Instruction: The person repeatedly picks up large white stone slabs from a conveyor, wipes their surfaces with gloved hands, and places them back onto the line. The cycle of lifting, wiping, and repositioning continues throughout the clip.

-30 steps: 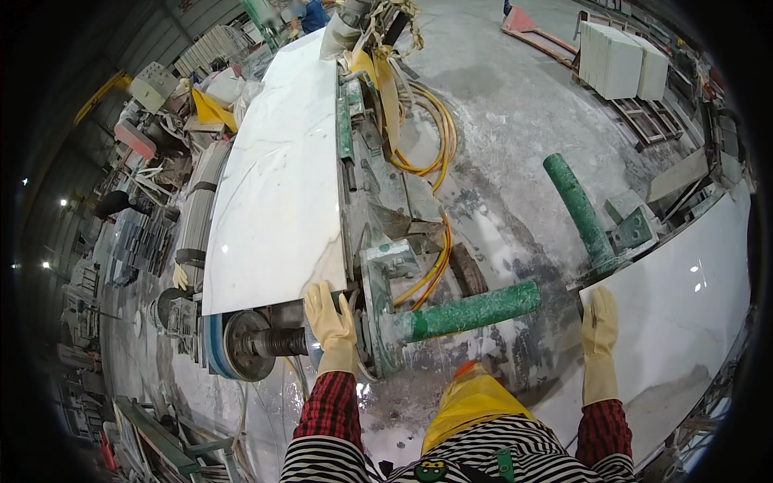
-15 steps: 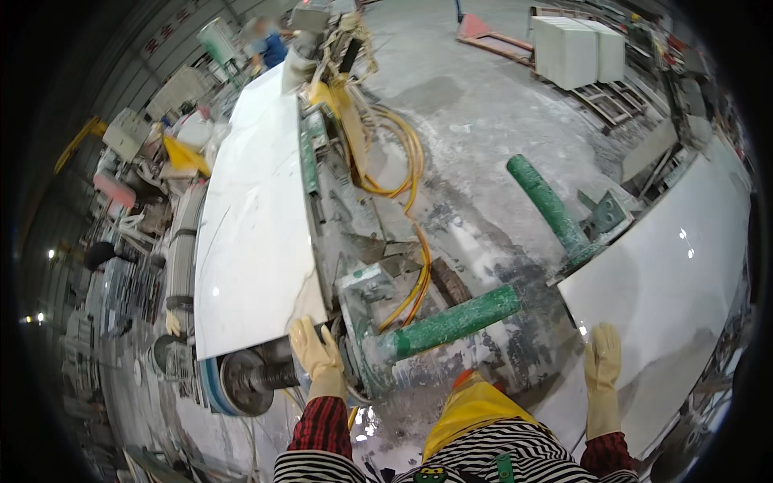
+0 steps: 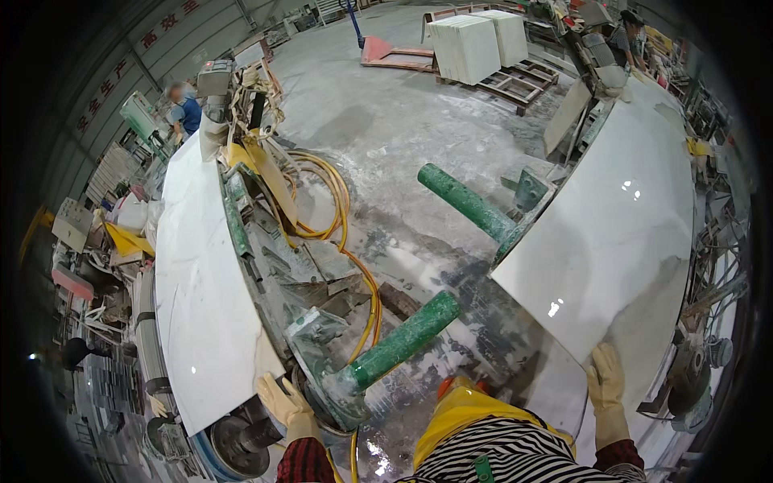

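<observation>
A long white stone slab (image 3: 205, 298) with faint grey veins lies to my left. My left hand (image 3: 286, 405), in a cream rubber glove, is at its near right corner, fingers stretched out and apart. A second glossy white slab (image 3: 600, 233) with a grey patch lies to my right. On its near edge rests my right hand (image 3: 605, 385), gloved alike, its fingers extended and lying close together over the edge. Neither hand has its fingers wrapped round anything. Under the left slab's near end sits a round machine part with a thick shaft (image 3: 241, 443).
Green round bars (image 3: 405, 338) jut into the gap between the slabs. Yellow hoses (image 3: 342, 217) coil on the wet floor. Stacked pale slabs (image 3: 467, 48) stand on a pallet beside a red pallet truck (image 3: 394, 55). One person (image 3: 187, 111) is far left, another (image 3: 626, 40) far right.
My view has turned right, so the surroundings sit further left and more of the right slab shows. Both hands stay at the slabs' near ends.
</observation>
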Motion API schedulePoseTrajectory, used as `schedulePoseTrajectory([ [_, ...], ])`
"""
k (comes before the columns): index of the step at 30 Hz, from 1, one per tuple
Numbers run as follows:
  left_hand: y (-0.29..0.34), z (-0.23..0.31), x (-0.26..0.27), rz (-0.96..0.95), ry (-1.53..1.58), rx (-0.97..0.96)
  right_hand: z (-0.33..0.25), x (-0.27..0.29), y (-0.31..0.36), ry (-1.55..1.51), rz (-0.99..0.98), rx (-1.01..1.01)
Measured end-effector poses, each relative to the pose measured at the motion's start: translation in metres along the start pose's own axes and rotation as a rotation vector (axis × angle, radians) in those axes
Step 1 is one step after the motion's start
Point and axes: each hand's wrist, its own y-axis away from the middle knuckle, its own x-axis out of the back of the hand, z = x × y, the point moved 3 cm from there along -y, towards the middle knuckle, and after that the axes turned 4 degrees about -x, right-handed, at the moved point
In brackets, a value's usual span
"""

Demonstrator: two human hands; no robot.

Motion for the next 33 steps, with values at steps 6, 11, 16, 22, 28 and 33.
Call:
schedulePoseTrajectory([
  [6,0.002,0.002,0.006,-0.028,0.067,0.054,0.096,0.022,0.095,-0.522,0.120,-0.523],
  [11,0.005,0.016,0.017,-0.057,-0.333,-0.115,0.140,0.080,0.135,0.342,-0.230,-0.333],
  [16,0.008,0.029,0.020,-0.086,-0.369,-0.100,0.175,0.136,0.150,0.331,-0.248,-0.304],
  [22,0.013,0.027,0.027,-0.086,-0.358,-0.096,0.014,0.038,-0.011,0.011,-0.132,-0.068],
  [28,0.014,0.025,0.035,-0.118,-0.168,-0.176,-0.272,-0.131,-0.084,-0.285,-0.016,0.663],
  [33,0.017,-0.028,0.101,-0.270,0.452,-0.132,-0.505,-0.197,-0.035,-0.335,-0.279,0.883],
])
